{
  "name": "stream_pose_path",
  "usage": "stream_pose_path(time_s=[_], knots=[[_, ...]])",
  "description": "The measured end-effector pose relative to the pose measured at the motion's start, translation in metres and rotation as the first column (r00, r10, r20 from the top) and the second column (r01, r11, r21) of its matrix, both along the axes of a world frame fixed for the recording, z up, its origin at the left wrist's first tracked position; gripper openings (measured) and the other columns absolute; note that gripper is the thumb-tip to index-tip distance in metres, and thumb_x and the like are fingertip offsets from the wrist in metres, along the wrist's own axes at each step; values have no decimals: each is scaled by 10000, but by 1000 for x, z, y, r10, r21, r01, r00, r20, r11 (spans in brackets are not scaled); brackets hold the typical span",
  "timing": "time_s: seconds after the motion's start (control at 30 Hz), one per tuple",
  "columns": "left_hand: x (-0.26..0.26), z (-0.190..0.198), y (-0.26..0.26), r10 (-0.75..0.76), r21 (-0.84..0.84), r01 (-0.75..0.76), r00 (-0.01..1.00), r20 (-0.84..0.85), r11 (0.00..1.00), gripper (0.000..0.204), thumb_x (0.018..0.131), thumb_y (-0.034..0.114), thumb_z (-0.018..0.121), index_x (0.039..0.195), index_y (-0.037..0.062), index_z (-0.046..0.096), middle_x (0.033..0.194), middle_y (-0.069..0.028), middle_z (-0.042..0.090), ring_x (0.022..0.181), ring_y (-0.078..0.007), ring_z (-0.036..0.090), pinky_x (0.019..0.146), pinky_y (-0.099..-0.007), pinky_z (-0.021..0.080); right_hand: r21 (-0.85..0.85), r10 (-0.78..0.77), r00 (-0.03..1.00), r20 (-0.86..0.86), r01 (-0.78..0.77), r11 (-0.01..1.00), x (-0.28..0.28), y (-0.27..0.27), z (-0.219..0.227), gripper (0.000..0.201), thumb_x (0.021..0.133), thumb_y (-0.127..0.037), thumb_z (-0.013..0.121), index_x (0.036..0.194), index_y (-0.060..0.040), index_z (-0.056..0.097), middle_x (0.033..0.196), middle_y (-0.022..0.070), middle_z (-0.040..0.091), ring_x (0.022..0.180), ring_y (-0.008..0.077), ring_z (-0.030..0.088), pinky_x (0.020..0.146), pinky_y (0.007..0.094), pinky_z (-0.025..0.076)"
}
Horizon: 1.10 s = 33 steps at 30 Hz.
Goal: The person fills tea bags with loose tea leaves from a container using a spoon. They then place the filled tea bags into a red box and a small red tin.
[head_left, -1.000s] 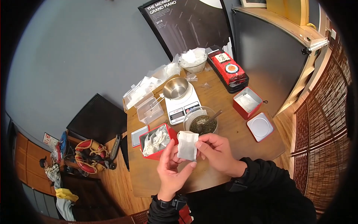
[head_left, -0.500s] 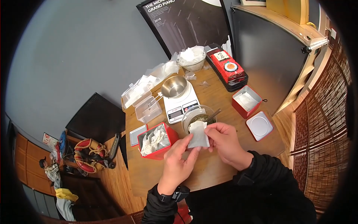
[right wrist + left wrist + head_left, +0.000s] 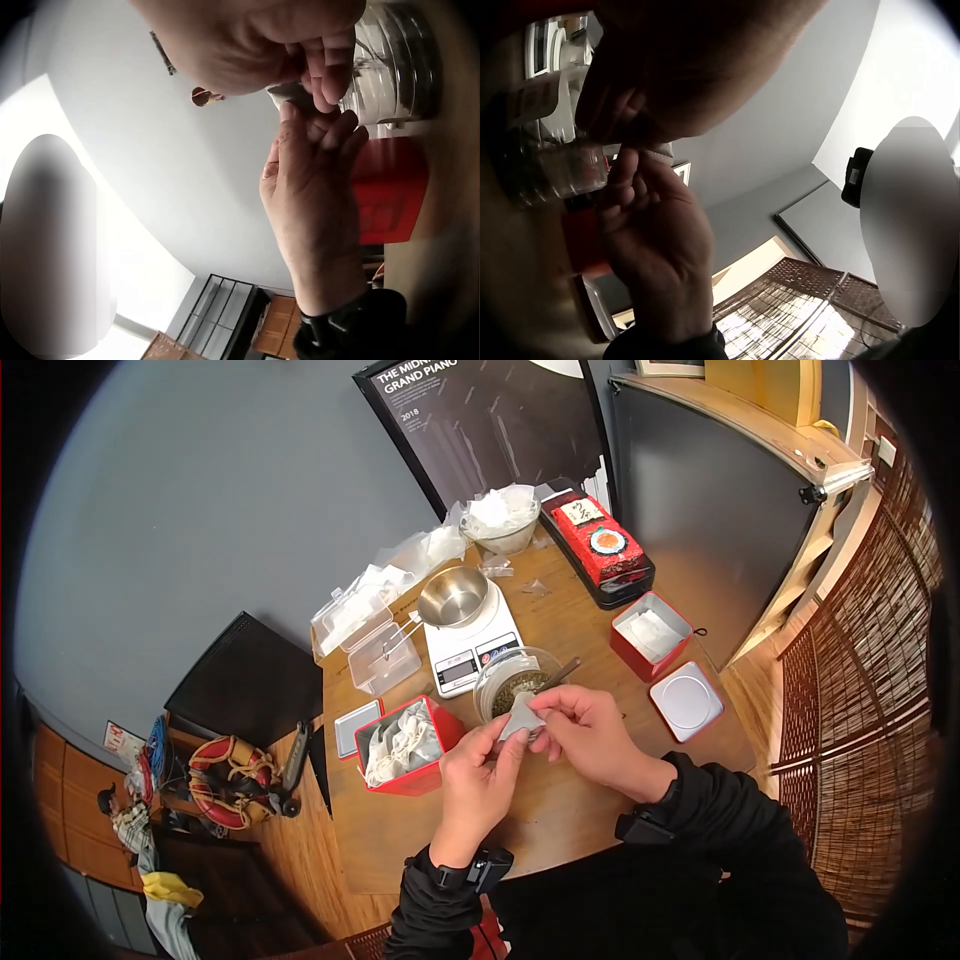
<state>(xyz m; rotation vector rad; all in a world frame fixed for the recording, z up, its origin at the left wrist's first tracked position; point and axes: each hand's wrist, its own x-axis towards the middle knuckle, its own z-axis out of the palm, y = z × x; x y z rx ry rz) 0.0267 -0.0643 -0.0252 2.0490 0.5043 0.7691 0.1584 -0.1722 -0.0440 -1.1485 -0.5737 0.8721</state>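
A small white tea bag, its top corners folded to a point, is pinched between both hands over the near edge of a clear plastic tub. My left hand grips its lower left side with thumb and fingers. Thumb and index finger of my right hand pinch its upper right edge. In the right wrist view a pale bit of the tea bag shows between the hands; the fingers hide the rest. Dried leaves lie in the tub with a spoon.
Left of the hands stands a red tin of filled drawstring bags, its lid beside it. Behind the tub is a kitchen scale bearing a metal pan. On the right are another red tin, a lid and a red package.
The tea bag, earlier flat and square, is now folded to a point at its top. Both hands have moved slightly, and the right fingers have drawn in closer to the left.
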Motion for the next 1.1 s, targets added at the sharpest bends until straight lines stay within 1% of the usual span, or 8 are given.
stream_pose_path(time_s=[0.07, 0.13, 0.2, 0.23, 0.4, 0.7, 0.97, 1.1], knots=[[2, -3, 2, 15, -30, -15, 1000, -3, 999, 262, 894, 100, 731, 1093, -63, 684, 835, -154, 705, 701, -146, 672, 641, -268, 524, -4, -2, 994, 113, 2, 1000, -1, -3, 1, 243, 970, -46, 553, 1197, 30, 598, 965, 96, 690, 783, 122, 685, 618, 243, 532], [3, -5, 4, 15, -55, -15, 1000, -12, 998, 236, 958, 132, 670, 1119, -39, 688, 796, -8, 672, 708, -46, 573, 639, -213, 479, -10, 1, 974, 226, 1, 1000, -1, -5, 3, 264, 968, -42, 557, 1217, 33, 603, 978, 94, 690, 800, 127, 687, 639, 248, 536], [4, -4, 5, 18, -50, -19, 1000, -18, 999, 236, 963, 137, 664, 1119, -38, 689, 793, -6, 672, 706, -46, 573, 637, -214, 479, 28, -57, 864, 499, 50, 998, 0, -7, 7, 253, 958, -34, 576, 1196, 39, 623, 986, 104, 698, 822, 137, 691, 657, 262, 536], [5, -3, 5, 20, -44, -21, 999, -25, 999, 236, 967, 141, 658, 1118, -37, 690, 789, -4, 672, 705, -46, 572, 636, -215, 478, 27, -56, 864, 500, 49, 998, 1, -7, 8, 253, 958, -34, 576, 1196, 39, 623, 986, 104, 698, 822, 137, 691, 657, 262, 536], [4, 0, 8, 27, -74, -30, 999, -40, 997, 243, 980, 152, 640, 1121, -41, 687, 805, -3, 673, 703, -51, 578, 643, -220, 490, 95, -133, 663, 737, 92, 991, 9, -4, 19, 172, 912, -64, 616, 1062, 1, 669, 881, 192, 668, 781, 357, 669, 672, 393, 526], [6, 4, 8, 11, -135, -11, 1000, 3, 991, 280, 1009, 117, 570, 1220, -59, 622, 909, -52, 691, 751, -90, 639, 690, -241, 534, 145, -204, 539, 817, 150, 978, 21, 5, 21, 138, 906, -73, 624, 1016, -14, 684, 866, 175, 671, 773, 363, 665, 667, 401, 527], [11, 9, 10, 36, -34, -35, 999, 22, 999, 240, 1011, 123, 565, 1161, -42, 651, 870, -54, 686, 739, -101, 640, 676, -245, 531, 166, -253, 581, 774, 200, 966, 23, 10, 19, 132, 906, -88, 632, 1001, -15, 687, 864, 174, 674, 762, 351, 669, 661, 391, 524], [14, 18, 6, 83, 86, -88, 995, 62, 992, 156, 959, 62, 607, 1045, -46, 679, 773, -138, 664, 661, -213, 643, 616, -314, 502, 220, -318, 605, 730, 233, 947, 21, 11, 18, 135, 905, -84, 629, 1002, -7, 682, 854, 178, 669, 748, 354, 664, 652, 391, 520]])
